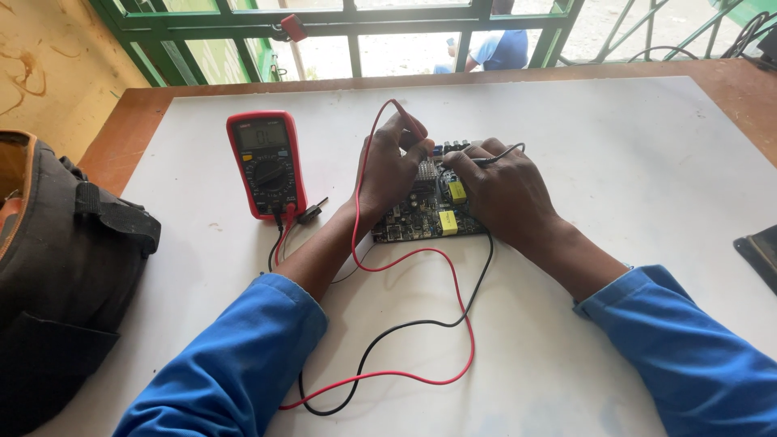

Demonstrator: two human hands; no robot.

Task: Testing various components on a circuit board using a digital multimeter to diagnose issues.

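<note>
A dark circuit board (429, 217) with yellow parts lies on the white sheet (615, 170) in the middle of the table. My left hand (388, 170) holds a red test probe (411, 125) with its tip down on the board's far side. My right hand (506, 190) holds a black test probe (495, 156) against the board's far edge. Red lead (453, 283) and black lead (388, 336) loop over the sheet toward me and run back to a red multimeter (265, 163) left of the board.
A black bag (65, 275) sits at the left table edge. A dark flat object (761, 255) pokes in at the right edge. Green window bars (356, 20) stand behind the table; a person in blue (495, 48) is outside.
</note>
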